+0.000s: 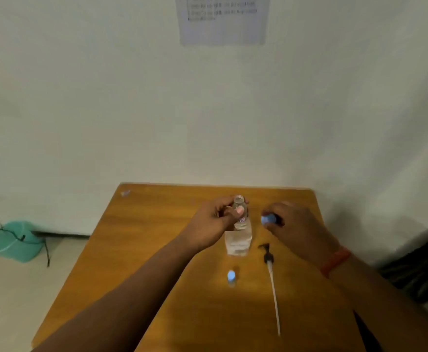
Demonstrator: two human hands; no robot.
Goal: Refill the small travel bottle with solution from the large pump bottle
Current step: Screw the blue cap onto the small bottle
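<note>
Head view: your left hand (214, 222) grips the open large bottle (238, 232) on the desk (144, 250); your right hand (290, 224) pinches a blue cap (268, 219). The capped small travel bottle (231, 277) stands just in front; a careless sleeve could topple it.

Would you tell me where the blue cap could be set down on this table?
Bare wood on the table's left side, beside the left hand. Crowded: the middle, with large bottle, small bottle and pump. The right hand holds the cap.
</note>
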